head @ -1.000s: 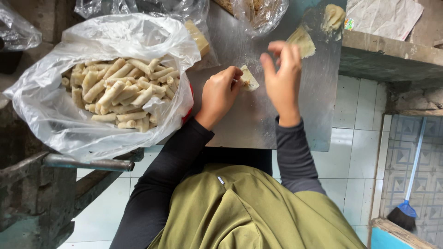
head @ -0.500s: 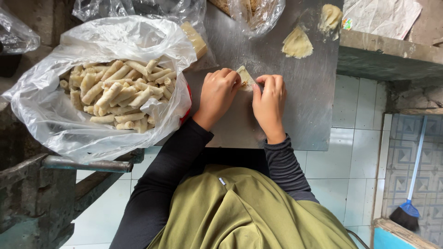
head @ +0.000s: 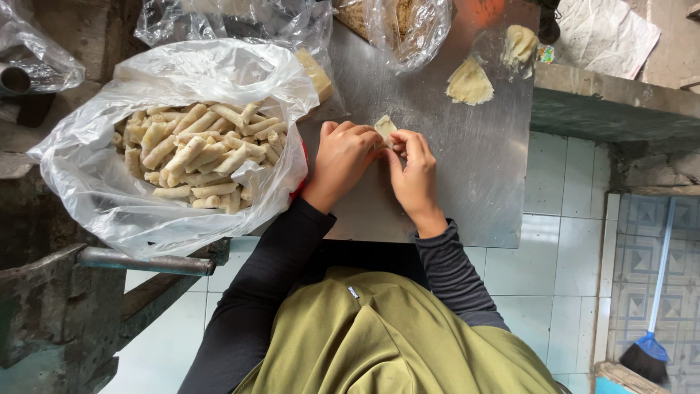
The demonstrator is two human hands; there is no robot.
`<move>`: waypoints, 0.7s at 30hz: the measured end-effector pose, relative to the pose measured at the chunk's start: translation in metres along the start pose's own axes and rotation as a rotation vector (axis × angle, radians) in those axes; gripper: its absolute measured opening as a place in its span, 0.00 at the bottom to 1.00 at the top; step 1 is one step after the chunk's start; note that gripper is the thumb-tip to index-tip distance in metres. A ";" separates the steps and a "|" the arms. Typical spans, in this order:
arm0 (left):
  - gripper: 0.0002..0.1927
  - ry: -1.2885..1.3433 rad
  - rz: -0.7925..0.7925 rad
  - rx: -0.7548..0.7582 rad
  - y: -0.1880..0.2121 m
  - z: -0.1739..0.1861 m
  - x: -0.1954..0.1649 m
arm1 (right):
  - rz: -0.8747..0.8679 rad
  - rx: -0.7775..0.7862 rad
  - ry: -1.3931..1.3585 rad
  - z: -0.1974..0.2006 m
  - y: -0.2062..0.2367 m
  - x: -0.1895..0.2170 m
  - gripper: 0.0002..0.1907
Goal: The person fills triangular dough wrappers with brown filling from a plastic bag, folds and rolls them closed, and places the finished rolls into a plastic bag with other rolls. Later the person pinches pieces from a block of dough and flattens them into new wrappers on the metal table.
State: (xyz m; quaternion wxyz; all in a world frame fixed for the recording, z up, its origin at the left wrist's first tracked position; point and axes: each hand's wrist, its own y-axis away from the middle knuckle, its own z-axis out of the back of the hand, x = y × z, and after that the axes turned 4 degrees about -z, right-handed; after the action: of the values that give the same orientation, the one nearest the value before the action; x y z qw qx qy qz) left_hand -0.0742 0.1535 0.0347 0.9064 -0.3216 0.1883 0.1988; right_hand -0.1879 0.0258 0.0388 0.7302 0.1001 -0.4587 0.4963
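1. Both hands, the left hand (head: 343, 160) and the right hand (head: 414, 171), have their grip pinched together on a small pale dough wrapper (head: 384, 128), so it folds evenly.
2. It rests on the steel desk (head: 474, 182).
3. At 9 o'clock, a plastic bag of finished rolls (head: 193, 153) stands close.
4. At 1 o'clock lie spare dough pieces (head: 469, 82), well apart.

Wrapper (head: 384, 128) mostly behind hands (head: 379, 164)

Left hand (head: 343, 162) and right hand (head: 414, 175) side by side, fingers curled; forearms converging
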 end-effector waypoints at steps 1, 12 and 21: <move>0.06 0.009 -0.003 0.005 0.000 0.001 0.000 | 0.024 0.009 0.017 0.001 0.000 0.003 0.14; 0.02 -0.044 0.044 0.008 -0.005 -0.007 -0.001 | 0.132 0.067 0.184 0.004 -0.013 -0.004 0.11; 0.01 -0.065 0.221 0.016 -0.030 -0.021 0.008 | -0.098 0.364 0.075 0.017 -0.069 -0.020 0.06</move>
State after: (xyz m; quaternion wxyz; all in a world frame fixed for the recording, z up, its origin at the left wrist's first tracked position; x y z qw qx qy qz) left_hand -0.0570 0.1198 0.0308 0.8873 -0.2848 0.1944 0.3062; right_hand -0.1430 -0.0306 0.0537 0.7399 0.2342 -0.3287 0.5381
